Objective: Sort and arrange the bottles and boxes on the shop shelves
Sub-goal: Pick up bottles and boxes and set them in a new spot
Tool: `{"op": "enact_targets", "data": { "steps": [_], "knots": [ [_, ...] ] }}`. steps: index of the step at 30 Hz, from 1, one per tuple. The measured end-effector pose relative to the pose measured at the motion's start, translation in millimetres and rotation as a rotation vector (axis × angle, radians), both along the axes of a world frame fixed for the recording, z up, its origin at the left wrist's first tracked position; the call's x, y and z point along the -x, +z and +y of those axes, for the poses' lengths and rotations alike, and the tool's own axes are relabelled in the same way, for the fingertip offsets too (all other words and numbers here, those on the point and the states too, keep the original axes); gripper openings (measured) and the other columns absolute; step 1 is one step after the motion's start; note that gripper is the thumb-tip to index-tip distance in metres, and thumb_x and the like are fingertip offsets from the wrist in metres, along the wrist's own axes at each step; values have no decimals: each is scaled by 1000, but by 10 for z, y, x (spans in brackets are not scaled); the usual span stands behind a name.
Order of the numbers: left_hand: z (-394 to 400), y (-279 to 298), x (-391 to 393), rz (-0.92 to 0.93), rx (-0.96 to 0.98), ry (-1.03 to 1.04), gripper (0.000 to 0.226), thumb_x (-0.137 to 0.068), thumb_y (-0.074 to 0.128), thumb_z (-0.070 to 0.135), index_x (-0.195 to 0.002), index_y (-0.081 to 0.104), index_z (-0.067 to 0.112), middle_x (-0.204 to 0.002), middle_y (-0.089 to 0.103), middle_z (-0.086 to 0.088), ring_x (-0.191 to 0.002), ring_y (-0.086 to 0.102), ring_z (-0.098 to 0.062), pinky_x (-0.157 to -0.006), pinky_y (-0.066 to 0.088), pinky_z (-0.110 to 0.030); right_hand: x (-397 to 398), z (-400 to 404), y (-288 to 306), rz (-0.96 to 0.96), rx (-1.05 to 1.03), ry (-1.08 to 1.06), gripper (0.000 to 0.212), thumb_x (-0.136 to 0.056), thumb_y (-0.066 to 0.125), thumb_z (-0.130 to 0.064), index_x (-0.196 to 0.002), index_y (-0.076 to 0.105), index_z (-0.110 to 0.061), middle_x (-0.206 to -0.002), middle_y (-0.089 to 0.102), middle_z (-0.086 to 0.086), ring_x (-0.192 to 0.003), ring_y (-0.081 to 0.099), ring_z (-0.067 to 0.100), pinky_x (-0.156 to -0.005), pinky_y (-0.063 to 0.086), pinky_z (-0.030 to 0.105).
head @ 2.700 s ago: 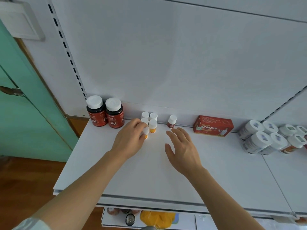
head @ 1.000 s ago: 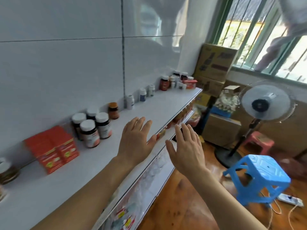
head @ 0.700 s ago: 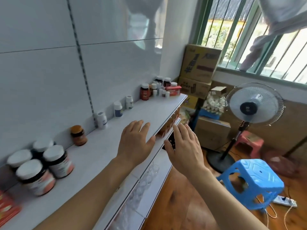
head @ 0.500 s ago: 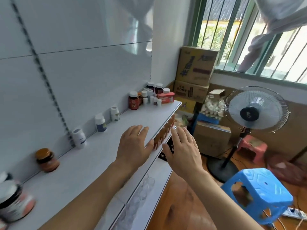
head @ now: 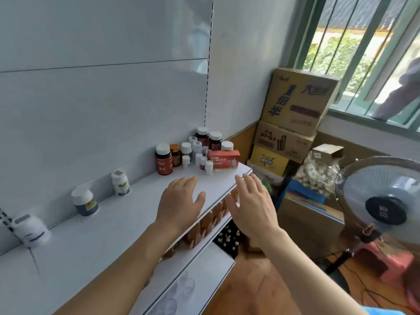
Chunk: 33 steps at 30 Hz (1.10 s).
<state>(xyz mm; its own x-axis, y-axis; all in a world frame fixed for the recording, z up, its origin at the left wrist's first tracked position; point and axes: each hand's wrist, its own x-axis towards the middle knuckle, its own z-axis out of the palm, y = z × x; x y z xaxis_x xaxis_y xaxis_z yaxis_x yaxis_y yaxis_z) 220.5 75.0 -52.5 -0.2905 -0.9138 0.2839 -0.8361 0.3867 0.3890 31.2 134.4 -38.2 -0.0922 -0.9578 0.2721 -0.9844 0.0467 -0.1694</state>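
At the far right end of the white shelf (head: pixel 95 237) stands a cluster of bottles: a dark red bottle with a white cap (head: pixel 163 159), an amber one (head: pixel 175 155), several small white ones (head: pixel 200 159), and a red box (head: pixel 223 159) in front. Three white bottles (head: pixel 120 183) (head: pixel 84 202) (head: pixel 29 227) are spaced along the back wall. My left hand (head: pixel 180 204) hovers flat and empty over the shelf, short of the cluster. My right hand (head: pixel 251 206) is spread, empty, beyond the shelf's front edge.
Lower shelves hold brown boxes (head: pixel 205 223) and dark bottles (head: pixel 227 237). Stacked cardboard cartons (head: pixel 295 103) fill the corner past the shelf end. A standing fan (head: pixel 384 201) and a pink stool (head: pixel 386 260) are at the right, under a barred window (head: pixel 363 42).
My view has swung from the shelf's left end along to its right end. Both hands stay spread and empty, and the bottle cluster with the red box is now much closer.
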Motion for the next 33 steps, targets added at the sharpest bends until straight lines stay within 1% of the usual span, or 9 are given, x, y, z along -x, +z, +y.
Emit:
{"op": "enact_targets", "data": {
  "steps": [3,6,11,16,22,25,28,30,33],
  "knots": [
    [-433,-115,234,19,-28,35,53,-98,47,42,-144,44,17,-145,49,-2,-134,40,-21,-109,34,-34,251,-508,-101,15,-23,41,65,-99,34,-53,-154,22,-20,-161,23,5,-151,11,26,-123,15,43],
    [-903,-253,453,42,-56,63,52,-97,49,41,-143,45,18,-143,50,-1,-131,43,-22,-105,36,-34,473,-1011,-209,33,-31,72,64,-99,38,-50,-153,24,-20,-159,27,5,-150,15,27,-122,18,44],
    [-1549,-437,765,37,-82,100,45,-94,52,40,-134,52,20,-129,57,0,-117,52,-22,-90,45,-34,782,-1776,-304,89,-33,133,60,-95,48,-42,-147,33,-17,-152,38,7,-144,25,31,-117,28,48],
    [-1884,-613,971,31,-121,184,39,-95,51,41,-128,53,20,-122,58,-1,-109,53,-23,-80,45,-34,1018,-2324,-428,108,-80,193,57,-92,54,-39,-143,36,-20,-146,41,4,-140,30,28,-113,31,46],
    [-2069,-731,1219,1,-109,317,28,-93,58,39,-112,56,18,-111,59,0,-97,56,-23,-68,43,-33,1290,-2812,-613,87,-135,286,41,-91,56,-37,-127,50,-18,-126,50,7,-114,48,30,-91,50,41],
    [-2070,-758,1340,7,-86,371,23,-93,59,33,-106,56,15,-105,58,0,-90,57,-24,-62,41,-32,1408,-2935,-689,40,-131,390,34,-90,60,-27,-120,52,-14,-119,51,10,-103,52,32,-86,50,39],
    [-2045,-785,1434,28,-50,405,14,-92,59,26,-98,57,13,-96,57,-1,-76,57,-25,-55,43,-33,1508,-3029,-707,-23,-135,473,37,-90,60,-25,-123,48,-14,-117,51,10,-99,54,32,-76,50,37],
    [-2002,-773,1470,53,-51,433,12,-93,57,26,-97,58,15,-96,58,1,-75,57,-23,-56,45,-34,1590,-3069,-710,-53,-127,529,39,-90,61,-27,-125,47,-17,-114,51,7,-95,56,29,-67,46,33],
    [-1921,-697,1469,142,-71,494,17,-94,56,28,-106,62,19,-104,61,4,-85,60,-20,-68,50,-36,1736,-3109,-683,-114,-48,670,34,-87,66,-26,-118,55,-17,-108,54,3,-87,57,27,-62,42,30]
  ]
}}
